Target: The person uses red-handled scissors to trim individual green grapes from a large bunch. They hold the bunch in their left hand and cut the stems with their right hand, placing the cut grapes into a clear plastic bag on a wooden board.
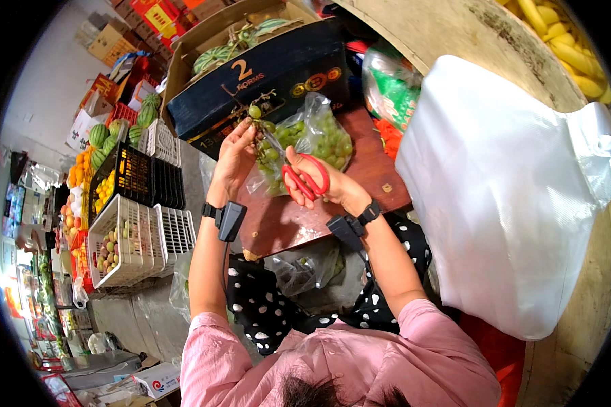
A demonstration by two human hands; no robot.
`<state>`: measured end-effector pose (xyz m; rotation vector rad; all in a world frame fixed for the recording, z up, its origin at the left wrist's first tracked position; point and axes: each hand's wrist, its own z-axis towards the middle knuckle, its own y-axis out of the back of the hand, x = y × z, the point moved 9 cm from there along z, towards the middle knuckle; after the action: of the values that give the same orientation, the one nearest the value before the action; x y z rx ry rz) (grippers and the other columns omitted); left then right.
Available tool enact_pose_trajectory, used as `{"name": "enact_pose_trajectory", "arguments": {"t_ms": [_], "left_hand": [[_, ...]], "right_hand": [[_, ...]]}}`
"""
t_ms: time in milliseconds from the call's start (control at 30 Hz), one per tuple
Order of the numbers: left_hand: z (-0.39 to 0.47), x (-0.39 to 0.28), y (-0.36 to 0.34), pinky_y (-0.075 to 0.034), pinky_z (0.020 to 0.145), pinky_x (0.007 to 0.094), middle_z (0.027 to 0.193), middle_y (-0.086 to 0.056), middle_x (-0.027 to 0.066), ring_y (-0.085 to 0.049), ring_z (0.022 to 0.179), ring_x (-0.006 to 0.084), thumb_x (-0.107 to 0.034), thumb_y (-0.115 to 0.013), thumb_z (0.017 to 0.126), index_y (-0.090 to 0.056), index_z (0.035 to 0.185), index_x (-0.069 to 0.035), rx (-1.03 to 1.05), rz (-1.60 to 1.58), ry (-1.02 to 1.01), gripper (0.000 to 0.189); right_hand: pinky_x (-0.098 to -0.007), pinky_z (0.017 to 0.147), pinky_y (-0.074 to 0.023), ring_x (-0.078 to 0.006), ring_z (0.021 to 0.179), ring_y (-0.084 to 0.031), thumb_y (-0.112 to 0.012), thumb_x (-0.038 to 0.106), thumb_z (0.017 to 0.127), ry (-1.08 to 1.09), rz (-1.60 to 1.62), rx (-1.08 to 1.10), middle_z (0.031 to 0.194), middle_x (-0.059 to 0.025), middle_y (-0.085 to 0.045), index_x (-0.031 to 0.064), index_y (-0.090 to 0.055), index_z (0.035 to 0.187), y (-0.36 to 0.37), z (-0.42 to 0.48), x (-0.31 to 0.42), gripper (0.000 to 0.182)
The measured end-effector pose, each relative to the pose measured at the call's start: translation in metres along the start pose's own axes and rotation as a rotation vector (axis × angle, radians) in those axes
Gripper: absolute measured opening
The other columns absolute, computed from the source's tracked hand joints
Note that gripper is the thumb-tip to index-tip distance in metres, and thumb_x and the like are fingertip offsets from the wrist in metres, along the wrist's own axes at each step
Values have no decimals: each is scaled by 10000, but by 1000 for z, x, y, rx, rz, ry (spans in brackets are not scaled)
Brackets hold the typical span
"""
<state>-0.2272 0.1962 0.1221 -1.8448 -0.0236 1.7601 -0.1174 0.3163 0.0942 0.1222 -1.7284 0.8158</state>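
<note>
My left hand (238, 151) pinches the stem of a bunch of green grapes (268, 152) just above a low reddish-brown table. A pair of red-handled scissors (305, 178) is in my right hand (336, 184), its blades among the grape stems beside my left fingers. Whether the blades are apart, I cannot tell. Clear plastic bags of green grapes (331, 145) rest on the table (290, 224), behind and beside the scissors. Bare brown stems stick up past my left fingertips, in front of a dark cardboard box (265, 76).
The dark box holds striped melons (216, 58). At right, a large stack of clear plastic bags (494, 203) lies on a wooden surface (590, 254), with bananas (573, 51) beyond. White crates (127, 244) and black crates (132, 175) of fruit stand at left. Another plastic bag (305, 269) is below the table edge.
</note>
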Motion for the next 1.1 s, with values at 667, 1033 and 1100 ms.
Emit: {"name": "enact_pose_trajectory", "arguments": {"t_ms": [667, 1033, 1100], "left_hand": [[-5, -1, -17, -462, 855, 253, 985, -642, 11, -598, 911, 117, -86, -649, 941, -584, 1171, -54, -14, -105, -58, 241], [-7, -8, -7, -513, 839, 269, 1016, -664, 54, -629, 932, 126, 12, -651, 910, -584, 1120, -21, -119, 199, -146, 222], [-7, -8, -7, -514, 839, 267, 1013, -666, 53, -631, 932, 126, 10, -654, 910, -584, 1117, -16, -123, 199, -135, 220]], "right_hand": [[-243, 366, -440, -153, 378, -551, -460, 757, 867, 51, -81, -103, 527, -107, -585, 49, -549, 682, -3, -6, 13, 738], [-248, 366, -435, -167, 369, -546, -459, 768, 861, 38, -79, -113, 525, -120, -590, 43, -542, 680, -1, -3, 6, 752], [-245, 367, -432, -162, 366, -542, -457, 775, 856, 52, -52, -131, 525, -120, -592, 44, -541, 682, -2, 0, 5, 756]]}}
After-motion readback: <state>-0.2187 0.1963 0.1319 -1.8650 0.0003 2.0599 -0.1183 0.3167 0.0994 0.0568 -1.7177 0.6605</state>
